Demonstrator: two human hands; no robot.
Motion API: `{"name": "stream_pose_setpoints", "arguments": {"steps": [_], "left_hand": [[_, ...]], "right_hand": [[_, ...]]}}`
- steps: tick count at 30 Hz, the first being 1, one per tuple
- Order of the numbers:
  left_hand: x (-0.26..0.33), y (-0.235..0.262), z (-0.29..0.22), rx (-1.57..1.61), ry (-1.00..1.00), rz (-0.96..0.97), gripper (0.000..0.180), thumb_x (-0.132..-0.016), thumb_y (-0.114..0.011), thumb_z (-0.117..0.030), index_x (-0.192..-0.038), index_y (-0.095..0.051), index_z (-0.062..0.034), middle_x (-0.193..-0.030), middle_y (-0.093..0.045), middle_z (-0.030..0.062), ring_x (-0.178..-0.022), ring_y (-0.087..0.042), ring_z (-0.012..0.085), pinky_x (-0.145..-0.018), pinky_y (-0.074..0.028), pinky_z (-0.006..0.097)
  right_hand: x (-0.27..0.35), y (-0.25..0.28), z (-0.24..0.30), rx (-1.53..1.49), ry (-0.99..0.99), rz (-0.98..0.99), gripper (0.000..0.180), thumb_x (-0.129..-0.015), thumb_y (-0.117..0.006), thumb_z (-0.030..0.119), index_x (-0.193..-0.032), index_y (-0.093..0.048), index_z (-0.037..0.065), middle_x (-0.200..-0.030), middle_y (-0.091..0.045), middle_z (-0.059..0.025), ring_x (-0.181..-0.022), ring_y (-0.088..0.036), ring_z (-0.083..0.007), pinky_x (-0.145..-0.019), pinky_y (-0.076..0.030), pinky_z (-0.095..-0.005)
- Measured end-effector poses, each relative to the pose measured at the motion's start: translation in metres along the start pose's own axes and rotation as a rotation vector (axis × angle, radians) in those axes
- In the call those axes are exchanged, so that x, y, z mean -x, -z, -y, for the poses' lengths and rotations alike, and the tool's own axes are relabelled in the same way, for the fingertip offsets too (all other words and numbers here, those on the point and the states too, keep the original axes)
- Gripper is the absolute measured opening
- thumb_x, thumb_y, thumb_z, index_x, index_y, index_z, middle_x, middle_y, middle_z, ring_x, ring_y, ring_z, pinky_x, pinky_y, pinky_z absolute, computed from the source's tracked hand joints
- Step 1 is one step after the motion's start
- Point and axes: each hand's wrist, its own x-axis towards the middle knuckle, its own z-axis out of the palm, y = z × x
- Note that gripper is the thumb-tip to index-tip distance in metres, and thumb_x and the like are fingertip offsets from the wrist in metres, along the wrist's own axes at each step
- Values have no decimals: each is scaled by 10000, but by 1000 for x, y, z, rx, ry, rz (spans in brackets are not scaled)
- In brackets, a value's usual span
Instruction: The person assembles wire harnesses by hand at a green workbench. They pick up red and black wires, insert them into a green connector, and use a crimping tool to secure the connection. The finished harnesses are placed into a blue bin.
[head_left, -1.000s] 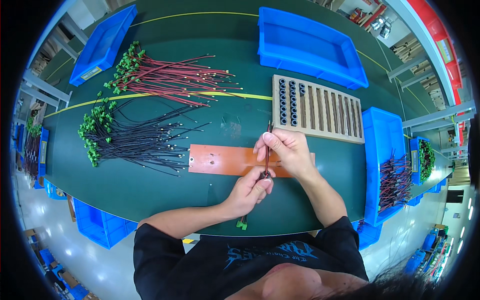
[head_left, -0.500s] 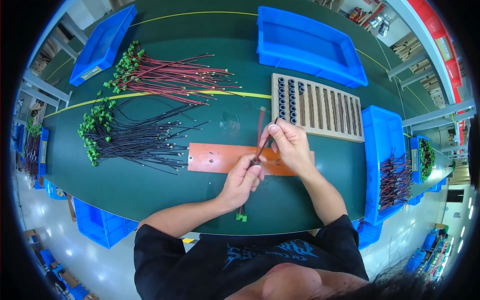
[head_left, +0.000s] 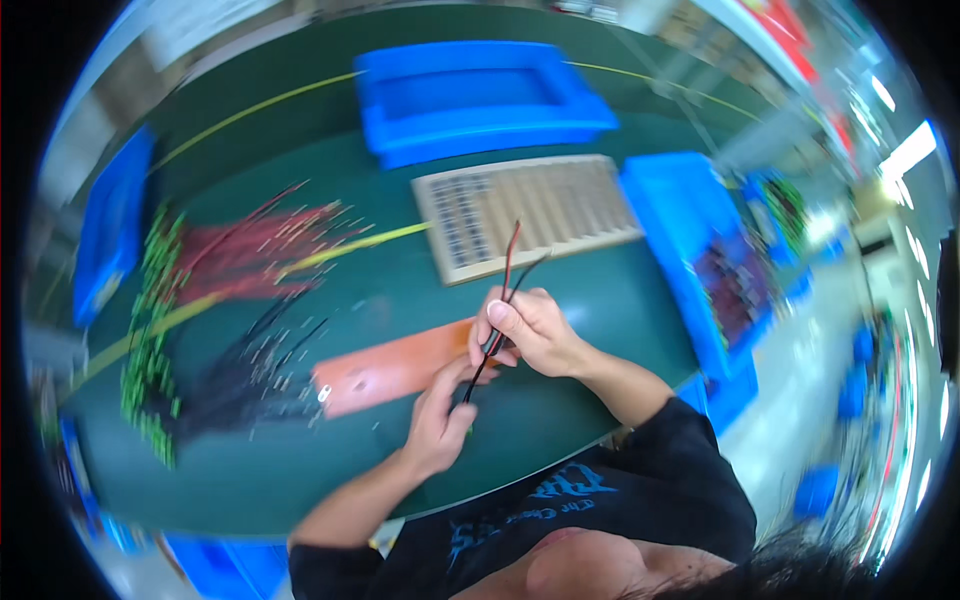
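A gathered wire pair (head_left: pixel 510 262) is clamped in the right hand (head_left: pixel 532 332) above the worktop (head_left: pixel 270 470) (for the left hand (head_left: pixel 438 420), closure cannot be told); red wires (head_left: pixel 235 258) and black wires (head_left: pixel 222 388) are left unpaired.

- blue bin (head_left: pixel 490 148) is looking like shiny plastic
- slotted rack (head_left: pixel 565 205) is showing pale matt wood
- orange sheet (head_left: pixel 390 370) is looking smooth, kinda plasticky
- held wires (head_left: pixel 511 255) are showing smooth plastic-looking sleeves

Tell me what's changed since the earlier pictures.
The right hand released the black wire at its tip and took it farther down, with the red wire; the left hand shifted lower along them. The view swung; the tray and mat stayed put.
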Motion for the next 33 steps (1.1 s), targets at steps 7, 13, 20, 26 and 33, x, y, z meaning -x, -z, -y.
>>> {"name": "stream_pose_setpoints", "arguments": {"steps": [7,13,20,26,33], "left_hand": [[-8,-7,-1,-101,-76,-41,641,-1070,-475,-524,-1421,-473,12,-1294,-602,179,-1227,-595,296,-1074,-435,415],[-7,-6,1,-187,-29,11,404,-1073,-537,-321,-1320,-550,-1,-1255,-615,162,-1147,-596,267,-1031,-450,390],[-11,-9,-6,-200,-10,-31,318,-1055,-555,-266,-1206,-620,6,-1177,-651,175,-1141,-620,319,-1020,-468,409],[-11,-7,-6,-229,-34,-20,309,-1067,-543,-240,-1240,-603,9,-1176,-635,140,-1088,-597,239,-981,-461,363],[-17,-15,-5,-187,-24,20,252,-1038,-579,-207,-1154,-657,3,-1137,-660,170,-1097,-639,313,-978,-489,397]], "right_hand": [[72,161,51,-48,496,-768,431,-1132,-387,407,-895,-536,80,-730,-669,-175,-468,-500,-147,-401,-369,-276],[150,272,66,464,487,-1113,449,-1140,-406,384,-963,-607,24,-847,-711,-145,-595,-573,-122,-537,-433,-247],[175,281,22,686,48,-1042,440,-1133,-440,349,-912,-644,26,-793,-697,-42,-599,-576,-81,-561,-435,-237],[178,295,7,340,25,-1064,434,-1120,-441,426,-928,-608,74,-795,-715,-72,-555,-564,-85,-493,-414,-236],[247,442,-57,1033,-748,-1192,528,-1041,-545,517,-1208,-691,38,-851,-704,-151,-805,-712,-294,-746,-567,-441]]}}
